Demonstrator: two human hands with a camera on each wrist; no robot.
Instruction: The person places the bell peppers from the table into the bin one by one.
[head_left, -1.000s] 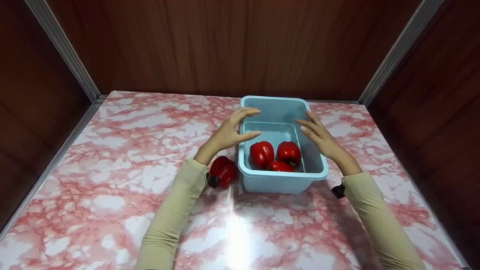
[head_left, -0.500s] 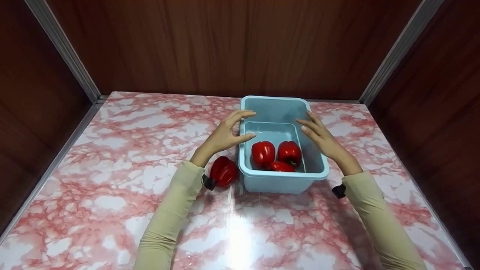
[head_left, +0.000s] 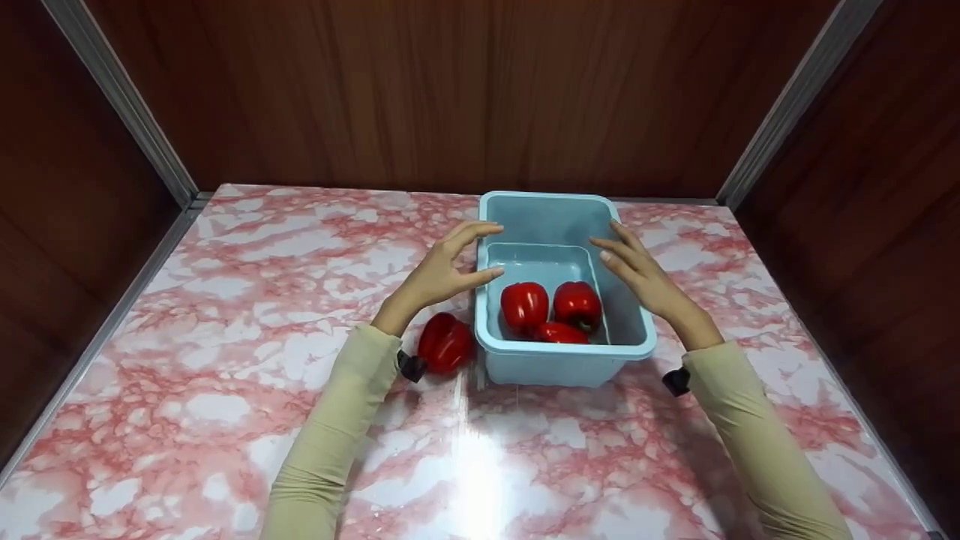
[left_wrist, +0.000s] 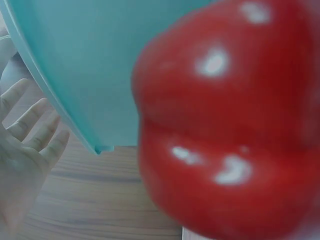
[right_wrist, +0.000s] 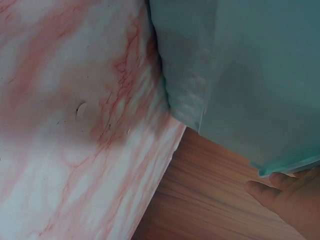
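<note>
A light blue plastic bin [head_left: 566, 349] stands on the table with three red bell peppers [head_left: 524, 306] in its near half. Another red bell pepper [head_left: 445, 343] lies on the table against the bin's left side; it looms large in the left wrist view. My left hand [head_left: 442, 271] hovers by the bin's left rim, fingers spread and holding nothing. Over the right rim, my right hand [head_left: 643, 277] has its fingers extended, also without anything in them. Whether the right fingers touch the rim I cannot tell.
The table [head_left: 225, 360] has a red-and-white marbled top. Dark wood panels [head_left: 337, 97] with grey metal corner strips [head_left: 127, 105] enclose it at the back and both sides. The bin stands close to the back panel.
My left hand has drawn back slightly to the left, away from over the bin. My right hand, the bin and the peppers look unmoved.
</note>
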